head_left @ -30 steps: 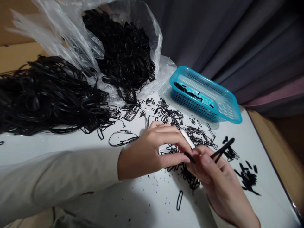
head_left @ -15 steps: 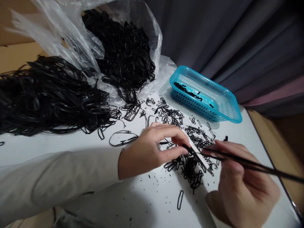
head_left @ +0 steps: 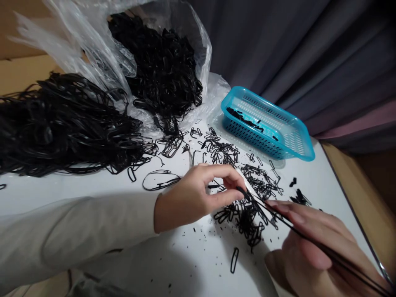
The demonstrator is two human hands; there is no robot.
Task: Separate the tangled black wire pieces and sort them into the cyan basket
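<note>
My left hand [head_left: 204,192] is over the middle of the white table, thumb and forefinger pinching a small black piece [head_left: 243,191]. At the right, my right hand [head_left: 318,243] holds long, thin black tweezers [head_left: 305,236], whose tips reach toward that piece. Whether the tips touch it is too small to tell. A narrow white strip [head_left: 252,187] slants down beside my left fingertips. Around and beneath the strip lie many small black loops [head_left: 258,177]. One lone black loop [head_left: 234,260] rests nearer the front.
A blue basket [head_left: 305,142] with a few black bits stands at the back right. Behind on the left, a clear plastic bag [head_left: 202,45] holds a black tangled mass [head_left: 167,62]; another black heap [head_left: 62,123] lies at far left. A dark curtain [head_left: 278,41] hangs behind.
My right hand has moved slightly right and down, and the tweezers now slope more steeply. Small black pieces at the right have come into view. My left hand has hardly moved.
</note>
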